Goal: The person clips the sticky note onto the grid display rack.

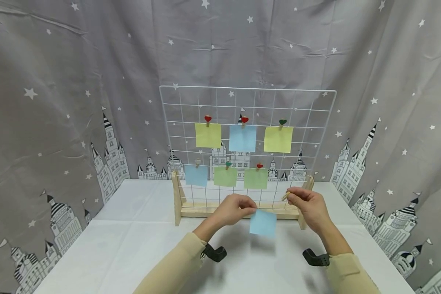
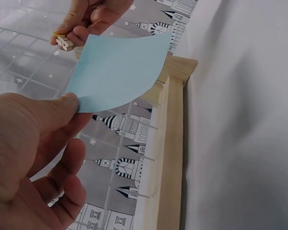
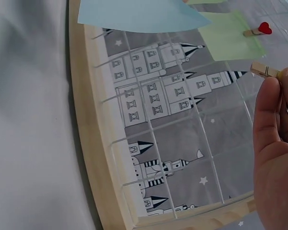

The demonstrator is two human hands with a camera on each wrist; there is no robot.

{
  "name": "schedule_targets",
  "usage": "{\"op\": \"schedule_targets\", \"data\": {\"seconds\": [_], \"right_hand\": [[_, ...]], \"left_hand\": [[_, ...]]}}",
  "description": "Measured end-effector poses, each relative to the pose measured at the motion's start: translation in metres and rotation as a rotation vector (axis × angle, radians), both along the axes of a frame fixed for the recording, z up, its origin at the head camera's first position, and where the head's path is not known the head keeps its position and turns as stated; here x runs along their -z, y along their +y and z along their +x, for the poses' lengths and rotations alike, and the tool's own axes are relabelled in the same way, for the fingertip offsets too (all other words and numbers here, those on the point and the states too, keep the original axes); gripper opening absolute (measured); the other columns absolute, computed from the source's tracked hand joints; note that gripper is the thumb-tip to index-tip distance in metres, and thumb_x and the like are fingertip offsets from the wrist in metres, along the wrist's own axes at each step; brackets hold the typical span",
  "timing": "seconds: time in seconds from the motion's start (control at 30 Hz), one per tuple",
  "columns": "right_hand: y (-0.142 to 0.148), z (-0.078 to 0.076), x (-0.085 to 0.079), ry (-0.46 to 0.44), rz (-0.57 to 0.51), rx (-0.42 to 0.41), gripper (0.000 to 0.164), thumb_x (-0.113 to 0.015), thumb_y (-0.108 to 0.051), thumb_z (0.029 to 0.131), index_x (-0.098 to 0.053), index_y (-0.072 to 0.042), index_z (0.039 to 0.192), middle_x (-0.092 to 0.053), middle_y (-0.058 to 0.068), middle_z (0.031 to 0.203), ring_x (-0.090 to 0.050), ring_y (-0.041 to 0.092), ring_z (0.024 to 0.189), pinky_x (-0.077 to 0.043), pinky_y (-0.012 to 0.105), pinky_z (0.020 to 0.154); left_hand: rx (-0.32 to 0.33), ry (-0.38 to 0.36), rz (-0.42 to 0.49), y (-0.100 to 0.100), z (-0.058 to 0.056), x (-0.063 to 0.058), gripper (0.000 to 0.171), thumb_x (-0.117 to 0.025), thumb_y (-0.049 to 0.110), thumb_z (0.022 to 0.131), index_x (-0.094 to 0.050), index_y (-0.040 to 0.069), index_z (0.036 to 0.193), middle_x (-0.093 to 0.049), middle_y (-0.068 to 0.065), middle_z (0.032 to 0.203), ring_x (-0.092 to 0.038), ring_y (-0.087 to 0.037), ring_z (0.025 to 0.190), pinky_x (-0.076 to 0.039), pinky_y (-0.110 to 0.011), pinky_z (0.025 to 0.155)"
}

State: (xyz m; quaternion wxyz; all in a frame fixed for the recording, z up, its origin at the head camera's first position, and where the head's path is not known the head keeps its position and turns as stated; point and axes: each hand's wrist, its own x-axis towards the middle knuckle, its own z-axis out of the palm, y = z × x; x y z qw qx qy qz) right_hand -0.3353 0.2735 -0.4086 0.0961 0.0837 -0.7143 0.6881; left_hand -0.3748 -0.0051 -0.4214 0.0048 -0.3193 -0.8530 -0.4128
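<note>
My left hand [image 1: 233, 210] pinches a light blue paper note [image 1: 263, 223] by one corner between thumb and fingertip. The sheet bends slightly and hangs in front of the wooden foot of a white wire grid rack [image 1: 248, 88]. To the right, my right hand [image 1: 310, 206] holds a small wooden clothespin [image 3: 264, 70] between thumb and index finger, near the rack's lower right. A bit of yellow shows on the clothespin [image 2: 62, 41] in the left wrist view; the fingers hide the rest of it.
Heart-topped clothespins fix notes to the grid in two rows: yellow [image 1: 208, 139], blue [image 1: 242, 141] and yellow [image 1: 278, 141] above, blue [image 1: 196, 176] and two green [image 1: 225, 178] below. A white cloth [image 1: 110, 245] covers the table; a grey patterned curtain [image 1: 77, 81] hangs behind.
</note>
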Motion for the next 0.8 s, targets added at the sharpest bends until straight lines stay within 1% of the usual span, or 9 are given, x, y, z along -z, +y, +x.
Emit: {"op": "schedule_targets", "data": {"seconds": [0.07, 0.17, 0.27, 0.3, 0.37, 0.53, 0.63, 0.73, 0.8], "right_hand": [[0.001, 0.0, -0.003, 0.013, -0.021, -0.005, 0.026, -0.072, -0.008, 0.096, -0.07, 0.007, 0.118, -0.074, -0.013, 0.095, -0.071, 0.006, 0.089, -0.058, 0.02, 0.082], [0.003, 0.0, -0.007, 0.04, -0.068, -0.016, 0.02, -0.072, -0.006, 0.096, -0.074, 0.001, 0.114, -0.075, -0.012, 0.096, -0.072, 0.004, 0.088, -0.059, 0.02, 0.082], [0.005, -0.001, -0.01, 0.065, -0.115, -0.035, 0.018, -0.071, -0.005, 0.096, -0.076, -0.002, 0.113, -0.076, -0.011, 0.099, -0.073, 0.004, 0.091, -0.059, 0.02, 0.083], [0.006, -0.001, -0.011, 0.07, -0.127, -0.039, 0.018, -0.071, -0.005, 0.096, -0.076, -0.002, 0.114, -0.077, -0.011, 0.099, -0.073, 0.005, 0.092, -0.059, 0.02, 0.084], [0.006, -0.002, -0.012, 0.077, -0.144, -0.042, 0.023, -0.07, -0.004, 0.096, -0.073, 0.002, 0.118, -0.077, -0.01, 0.101, -0.073, 0.005, 0.093, -0.058, 0.019, 0.085], [0.007, -0.002, -0.015, 0.075, -0.143, -0.021, 0.031, -0.071, -0.005, 0.096, -0.068, 0.008, 0.125, -0.077, -0.012, 0.101, -0.072, 0.003, 0.094, -0.057, 0.018, 0.087], [0.008, -0.002, -0.018, 0.068, -0.125, -0.013, 0.028, -0.071, -0.007, 0.097, -0.071, 0.004, 0.122, -0.077, -0.013, 0.102, -0.071, 0.003, 0.096, -0.056, 0.018, 0.089], [0.01, -0.001, -0.02, 0.064, -0.128, -0.012, 0.025, -0.071, -0.008, 0.097, -0.073, 0.001, 0.12, -0.076, -0.013, 0.103, -0.069, 0.003, 0.099, -0.055, 0.017, 0.091], [0.011, -0.002, -0.022, 0.065, -0.145, -0.009, 0.025, -0.072, -0.008, 0.096, -0.074, 0.001, 0.119, -0.076, -0.012, 0.103, -0.068, 0.004, 0.101, -0.055, 0.017, 0.092]], "left_hand": [[-0.001, 0.002, 0.004, 0.003, -0.001, -0.002, 0.007, -0.071, 0.024, 0.098, -0.078, 0.024, 0.1, -0.077, 0.01, 0.094, -0.063, -0.006, 0.083, -0.052, -0.026, 0.075], [-0.012, 0.006, 0.011, 0.008, 0.0, -0.007, 0.008, -0.071, 0.024, 0.099, -0.079, 0.023, 0.101, -0.077, 0.01, 0.095, -0.063, -0.007, 0.084, -0.053, -0.026, 0.074], [-0.028, 0.011, 0.015, 0.011, 0.0, -0.009, 0.008, -0.071, 0.025, 0.099, -0.079, 0.023, 0.1, -0.076, 0.009, 0.094, -0.063, -0.008, 0.083, -0.053, -0.026, 0.074], [-0.031, 0.01, 0.017, 0.012, 0.0, -0.01, 0.008, -0.071, 0.025, 0.099, -0.079, 0.023, 0.1, -0.076, 0.009, 0.094, -0.063, -0.008, 0.084, -0.053, -0.026, 0.074], [-0.033, 0.011, 0.021, 0.014, 0.001, -0.012, 0.009, -0.071, 0.024, 0.099, -0.079, 0.022, 0.1, -0.077, 0.008, 0.095, -0.063, -0.008, 0.085, -0.053, -0.027, 0.076], [-0.034, 0.016, 0.022, 0.016, 0.0, -0.015, 0.01, -0.07, 0.024, 0.099, -0.079, 0.021, 0.101, -0.076, 0.007, 0.097, -0.063, -0.008, 0.086, -0.053, -0.027, 0.077], [-0.035, 0.032, 0.025, 0.017, -0.001, -0.017, 0.01, -0.07, 0.024, 0.099, -0.079, 0.021, 0.101, -0.076, 0.007, 0.097, -0.063, -0.008, 0.086, -0.053, -0.027, 0.077], [-0.033, 0.042, 0.026, 0.019, -0.003, -0.018, 0.01, -0.07, 0.025, 0.099, -0.079, 0.022, 0.101, -0.076, 0.008, 0.097, -0.064, -0.008, 0.086, -0.053, -0.026, 0.077], [-0.031, 0.038, 0.029, 0.02, -0.005, -0.019, 0.01, -0.07, 0.026, 0.099, -0.079, 0.022, 0.101, -0.076, 0.008, 0.098, -0.064, -0.008, 0.087, -0.053, -0.026, 0.078]]}}
